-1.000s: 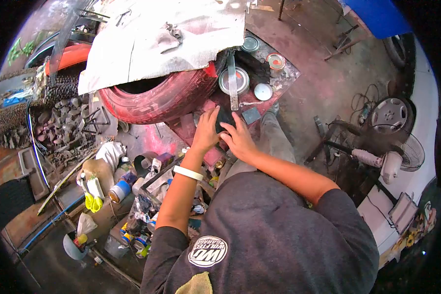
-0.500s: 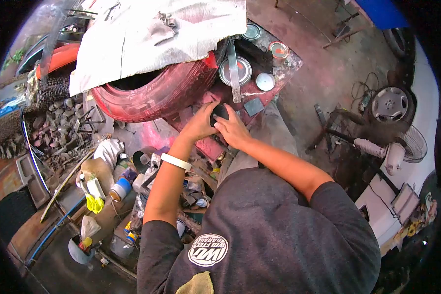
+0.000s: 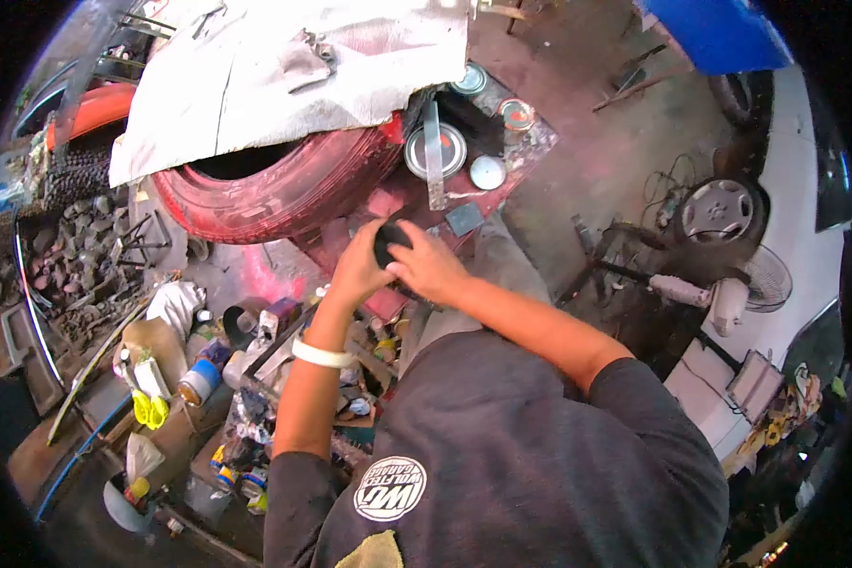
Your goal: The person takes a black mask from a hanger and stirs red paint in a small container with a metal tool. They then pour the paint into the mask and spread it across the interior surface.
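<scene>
Both hands closed around a dark piece [image 3: 386, 248], just off the near right side of the red tyre [image 3: 265, 194]. Left hand [image 3: 358, 270] wraps its left side, fingers curved in; right hand [image 3: 434, 265] bends fingers over its right side. Thumbs close together at the near end; finger pressure cannot be told. Piece's exact shape mostly hidden by the hands.

Edges: tyre's tread curves just beyond left fingertips. Right of tyre, a paint-stained board [image 3: 528, 151] carries a large can [image 3: 453, 150] with a flat strip [image 3: 434, 156] across it, a white lid [image 3: 488, 172] and a grey square [image 3: 464, 220], the square near the right hand. Pale sheet [image 3: 227, 85] covers tyre's top.

Room: widest stretch is floor [image 3: 592, 151] right of tyre, past the board's edge. Nearside of tyre, clutter [image 3: 256, 417] crowds the left forearm.
</scene>
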A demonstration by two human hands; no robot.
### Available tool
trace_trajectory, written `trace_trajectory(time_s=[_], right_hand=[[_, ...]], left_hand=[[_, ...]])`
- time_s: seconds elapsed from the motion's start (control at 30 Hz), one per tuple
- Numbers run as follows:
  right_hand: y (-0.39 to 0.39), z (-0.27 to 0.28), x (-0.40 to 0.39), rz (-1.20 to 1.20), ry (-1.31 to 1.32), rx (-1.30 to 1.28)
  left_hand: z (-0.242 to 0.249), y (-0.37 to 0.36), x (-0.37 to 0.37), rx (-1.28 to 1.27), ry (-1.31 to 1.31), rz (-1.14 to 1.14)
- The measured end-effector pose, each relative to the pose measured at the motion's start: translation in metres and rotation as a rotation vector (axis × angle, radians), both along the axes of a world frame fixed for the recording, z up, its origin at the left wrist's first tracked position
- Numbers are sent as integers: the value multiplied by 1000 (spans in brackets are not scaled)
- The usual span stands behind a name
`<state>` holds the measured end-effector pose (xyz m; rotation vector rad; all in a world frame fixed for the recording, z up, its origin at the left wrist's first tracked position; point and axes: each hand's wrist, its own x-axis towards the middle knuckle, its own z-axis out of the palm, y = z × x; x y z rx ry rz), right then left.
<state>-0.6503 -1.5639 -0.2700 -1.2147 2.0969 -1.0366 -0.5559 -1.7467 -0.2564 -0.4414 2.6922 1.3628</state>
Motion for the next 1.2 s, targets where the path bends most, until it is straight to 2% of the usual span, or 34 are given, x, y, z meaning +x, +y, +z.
trace_trajectory(time_s=[0.1,0.23,0.27,0.33,0.43,0.5,0.6,0.63,0.73,0.93,0.97,1.07,1.17,1.2], right_hand=[[4,42,-10,131,-17,-48],[36,74,-60,61,144,-150],[48,75,-87,42,250,-128],[71,50,-146,-79,290,-62],[87,13,-240,-94,422,208],[72,13,-270,-45,499,328],[58,-8,-308,90,458,370],[54,-7,-315,144,416,363],[56,-3,-334,88,353,472],[93,46,-372,-212,576,204],[97,52,-376,-105,371,303],[114,62,-379,150,283,206],[110,15,-386,114,519,245],[113,17,-378,170,440,240]], left_hand=[[33,15,20,-19,-37,203],[56,35,60,-87,57,443],[60,42,70,-119,77,512],[69,58,89,-98,34,712],[75,85,114,-174,126,903],[93,104,118,-266,110,991],[113,132,119,-194,126,1074],[115,142,120,-285,51,1073],[116,171,114,-289,70,1152],[112,222,85,-278,24,1306],[112,229,79,-289,15,1315],[117,245,55,-269,4,1332],[108,257,39,-249,40,1352],[106,260,36,-271,33,1350]])
